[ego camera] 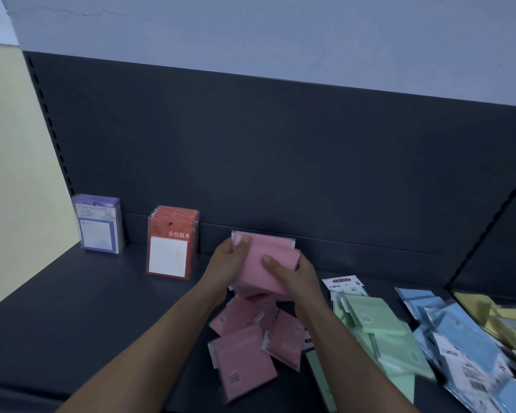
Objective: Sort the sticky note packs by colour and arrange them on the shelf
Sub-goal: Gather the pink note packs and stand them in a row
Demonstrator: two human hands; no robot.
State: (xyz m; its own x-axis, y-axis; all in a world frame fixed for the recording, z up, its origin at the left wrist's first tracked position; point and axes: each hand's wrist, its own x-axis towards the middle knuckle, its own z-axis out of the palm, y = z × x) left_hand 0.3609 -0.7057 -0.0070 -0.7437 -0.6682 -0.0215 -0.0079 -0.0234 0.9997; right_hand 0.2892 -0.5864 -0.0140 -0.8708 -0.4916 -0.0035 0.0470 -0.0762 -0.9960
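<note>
Both hands hold a bundle of pink sticky note packs (265,263) above the dark shelf (102,308). My left hand (230,260) grips its left edge with the thumb on top. My right hand (292,277) grips the right side, thumb across the front. Below them, several loose pink packs (245,341) lie scattered flat on the shelf. To the right lie piles of green packs (382,332), blue packs (465,347) and yellow packs (495,317).
A row of purple packs (100,226) stands upright at the back left, and a row of red packs (172,247) stands beside it. The dark back panel (280,159) rises behind. A divider edge (489,228) runs diagonally at right.
</note>
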